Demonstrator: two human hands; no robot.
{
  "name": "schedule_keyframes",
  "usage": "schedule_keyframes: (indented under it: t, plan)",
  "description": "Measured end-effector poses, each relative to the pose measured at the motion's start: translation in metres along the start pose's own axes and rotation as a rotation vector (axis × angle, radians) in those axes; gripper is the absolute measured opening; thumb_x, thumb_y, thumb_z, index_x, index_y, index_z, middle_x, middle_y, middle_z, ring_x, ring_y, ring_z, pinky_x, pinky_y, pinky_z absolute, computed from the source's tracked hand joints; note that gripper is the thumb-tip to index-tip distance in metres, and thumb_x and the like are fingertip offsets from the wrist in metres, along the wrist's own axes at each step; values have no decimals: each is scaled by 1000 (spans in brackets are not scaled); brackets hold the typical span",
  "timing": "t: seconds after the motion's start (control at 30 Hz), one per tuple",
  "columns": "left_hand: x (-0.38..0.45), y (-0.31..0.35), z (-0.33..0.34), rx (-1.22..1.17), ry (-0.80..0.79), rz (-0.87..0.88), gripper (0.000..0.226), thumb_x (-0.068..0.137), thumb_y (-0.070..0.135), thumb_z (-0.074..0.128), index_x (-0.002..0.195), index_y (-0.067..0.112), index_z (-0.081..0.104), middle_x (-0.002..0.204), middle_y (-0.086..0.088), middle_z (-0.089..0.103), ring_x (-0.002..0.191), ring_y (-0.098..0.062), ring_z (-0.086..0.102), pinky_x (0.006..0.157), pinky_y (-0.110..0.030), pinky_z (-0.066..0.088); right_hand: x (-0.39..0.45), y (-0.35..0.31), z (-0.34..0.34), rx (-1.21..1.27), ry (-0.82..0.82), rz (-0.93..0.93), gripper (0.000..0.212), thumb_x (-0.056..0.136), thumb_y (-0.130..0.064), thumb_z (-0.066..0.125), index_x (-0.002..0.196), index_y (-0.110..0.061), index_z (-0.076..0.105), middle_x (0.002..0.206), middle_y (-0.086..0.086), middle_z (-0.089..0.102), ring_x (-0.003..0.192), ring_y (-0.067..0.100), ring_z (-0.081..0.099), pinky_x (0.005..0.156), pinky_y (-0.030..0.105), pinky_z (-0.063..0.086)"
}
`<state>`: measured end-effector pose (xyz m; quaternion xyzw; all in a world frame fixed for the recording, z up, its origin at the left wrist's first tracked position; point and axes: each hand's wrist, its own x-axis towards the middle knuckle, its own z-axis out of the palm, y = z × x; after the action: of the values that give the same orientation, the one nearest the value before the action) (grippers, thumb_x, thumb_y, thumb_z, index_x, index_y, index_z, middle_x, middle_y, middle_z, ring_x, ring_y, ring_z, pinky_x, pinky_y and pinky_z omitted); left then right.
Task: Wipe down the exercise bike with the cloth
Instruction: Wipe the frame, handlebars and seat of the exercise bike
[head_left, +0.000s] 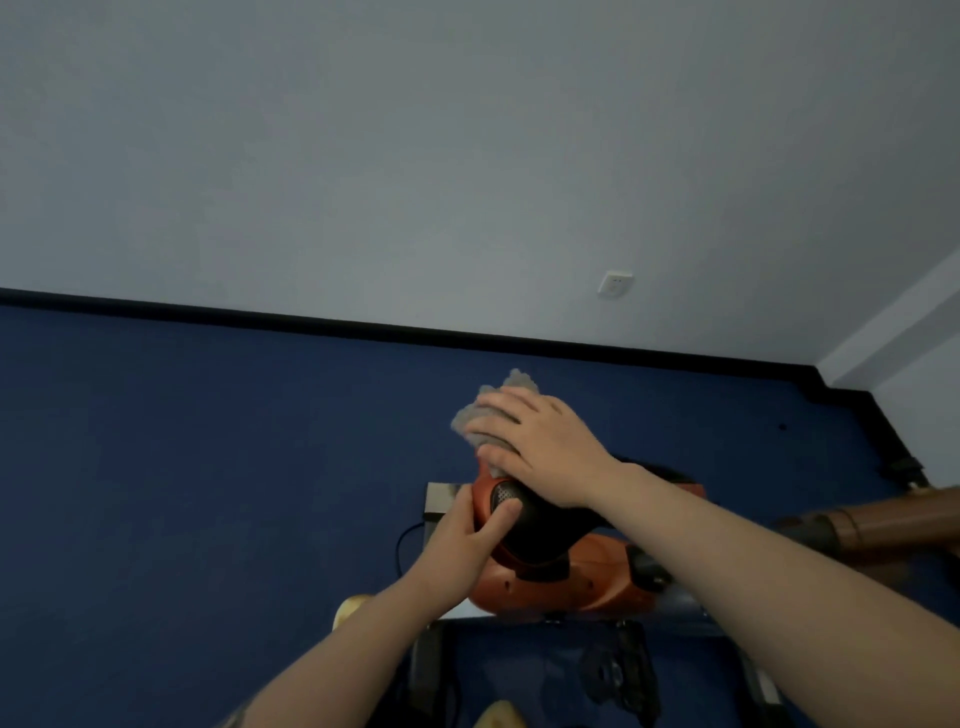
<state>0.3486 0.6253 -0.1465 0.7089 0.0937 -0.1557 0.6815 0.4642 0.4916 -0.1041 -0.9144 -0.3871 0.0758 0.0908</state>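
Head view: right hand (540, 447) presses grey cloth (485, 410) flat-fingered on exercise bike (561, 577); left hand (467, 535) grasps its housing, frame centre.

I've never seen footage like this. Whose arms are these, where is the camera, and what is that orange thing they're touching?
There is no robot here: a person wears a wide-angle camera on the head, so you look forward and down along their own two bare arms. The orange and black thing is a small exercise bike standing on the blue floor near a pale wall with a socket. The right hand lies over a grey cloth, fingers spread, pressing it onto the top front of the bike to wipe it. The left hand grips the bike's side, thumb on the black part, probably to steady it. A dark pedal shows at the bottom edge, and something brown enters from the right; I cannot tell what it is.
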Motion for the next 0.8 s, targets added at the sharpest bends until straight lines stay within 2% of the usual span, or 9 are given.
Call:
schedule_keyframes:
  t: [0.1,0.17,0.23,0.3,0.37,0.5,0.67,0.73,0.8]
  plan:
    - [-2,-1,1,13,18,51,55,86,52,61,133,37,37,133,4,56,112,0,60,100,-32,50,-23,12,3,113,42,191,50,101,-54,26,150,-46,20,160,-12,20,144,15,24,111,42,32]
    - [-1,-1,-4,110,58,107,86,83,58,65,149,46,10,149,12,35,130,-1,45,110,-37,40,-47,15,9,82,88,398,52,101,-54,18,152,-46,11,154,-7,35,132,19,44,101,41,39]
    - [5,6,-13,265,54,198,96,77,66,61,148,55,-3,157,22,14,141,-1,26,115,-38,30,-59,16,14,-13,135,558,53,100,-52,12,152,-41,19,136,-5,55,115,20,55,94,39,39]
    - [12,12,-22,378,-8,255,95,77,69,59,149,55,-1,157,30,7,144,1,18,118,-40,27,-48,9,13,-21,137,690,52,100,-51,9,145,-38,32,128,-3,61,112,22,57,95,40,37]
    - [17,15,-28,328,-64,251,96,76,66,65,151,52,6,157,27,14,143,-8,30,114,-46,35,-22,-5,13,46,143,726,50,101,-51,10,144,-38,33,138,-2,55,121,23,52,99,43,34]
    - [20,16,-36,317,-108,237,102,72,66,73,152,49,11,157,24,20,138,-14,41,109,-46,42,-6,-13,11,104,123,478,48,101,-53,15,148,-48,18,157,-8,29,140,18,31,107,43,29]
    - [26,31,-49,426,-139,330,86,73,67,72,144,53,27,143,35,36,135,6,36,107,-29,38,-55,30,1,65,-29,712,38,104,-38,21,139,-35,35,132,-4,56,107,24,58,78,38,36]
    - [29,36,-55,444,-131,347,75,78,64,67,144,48,34,141,33,41,132,9,37,106,-22,34,-46,24,-2,27,-11,747,38,104,-39,17,130,-33,44,121,-2,63,103,24,60,79,39,34]
    - [33,38,-62,439,-123,357,63,86,43,69,142,40,43,140,27,48,130,8,41,107,-20,36,-19,-4,2,56,63,750,42,103,-46,17,137,-37,41,132,-3,58,116,25,55,91,42,36]
